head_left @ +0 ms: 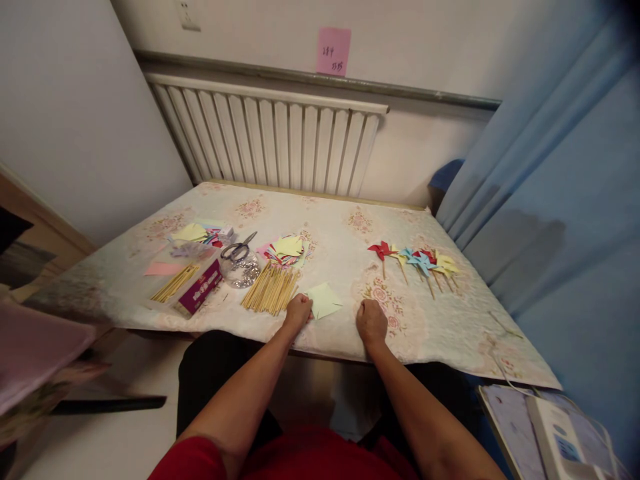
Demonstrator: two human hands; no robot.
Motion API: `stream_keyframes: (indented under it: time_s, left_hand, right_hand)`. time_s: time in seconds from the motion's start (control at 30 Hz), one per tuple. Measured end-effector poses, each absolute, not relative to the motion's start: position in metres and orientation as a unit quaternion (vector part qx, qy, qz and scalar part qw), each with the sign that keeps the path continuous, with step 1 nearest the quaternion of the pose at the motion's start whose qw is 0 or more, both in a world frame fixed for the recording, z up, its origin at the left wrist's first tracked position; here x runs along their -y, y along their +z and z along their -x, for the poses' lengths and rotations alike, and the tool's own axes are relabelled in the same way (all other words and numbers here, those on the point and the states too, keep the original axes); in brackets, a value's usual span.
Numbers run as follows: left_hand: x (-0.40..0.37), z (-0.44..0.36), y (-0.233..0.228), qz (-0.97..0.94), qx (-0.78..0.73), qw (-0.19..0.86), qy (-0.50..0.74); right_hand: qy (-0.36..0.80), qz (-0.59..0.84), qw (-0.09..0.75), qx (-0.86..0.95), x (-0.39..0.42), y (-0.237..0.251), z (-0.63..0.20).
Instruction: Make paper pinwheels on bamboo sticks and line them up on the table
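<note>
Table (325, 220) w/ floral cloth, radiator (270, 137) at 12. My left hand (298, 312) curled, touching yellow paper square (324, 300); right hand (371, 321) fisted at near edge; pinwheels (415, 260) at 1.

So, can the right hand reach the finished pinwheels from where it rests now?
Probably yes. The right hand rests closed on the table edge, and the pinwheels lie further back to its right with only bare cloth between.
</note>
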State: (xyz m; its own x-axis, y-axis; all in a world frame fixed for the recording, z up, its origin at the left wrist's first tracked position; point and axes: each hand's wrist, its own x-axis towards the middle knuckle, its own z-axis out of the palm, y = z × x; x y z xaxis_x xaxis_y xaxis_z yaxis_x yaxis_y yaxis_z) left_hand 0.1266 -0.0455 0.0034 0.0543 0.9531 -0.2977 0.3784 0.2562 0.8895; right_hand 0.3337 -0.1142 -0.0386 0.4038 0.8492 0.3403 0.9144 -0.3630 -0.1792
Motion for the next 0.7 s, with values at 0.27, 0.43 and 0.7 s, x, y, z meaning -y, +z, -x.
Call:
stream_keyframes:
  time_s: [0.27,0.43,0.7]
  left_hand:
    - [0.0455,-0.1257,0.0017,-0.533,-0.611,0.5,0.304]
    - [0.0453,-0.1254,0.0005,-0.53,-0.611,0.502,0.304]
    - [0.0432,-0.1264,-0.0037,-0.528,-0.611,0.505,0.305]
  right_hand:
    - [-0.1,0.821,0.173,0.535,0.1144,-0.0386,-0.3336]
    - [-0.1,0.823,0.173,0.531,0.1143,-0.0379,-0.3328]
    - [-0.098,0.822,0.177,0.533,0.1141,-0.0392,-0.3337]
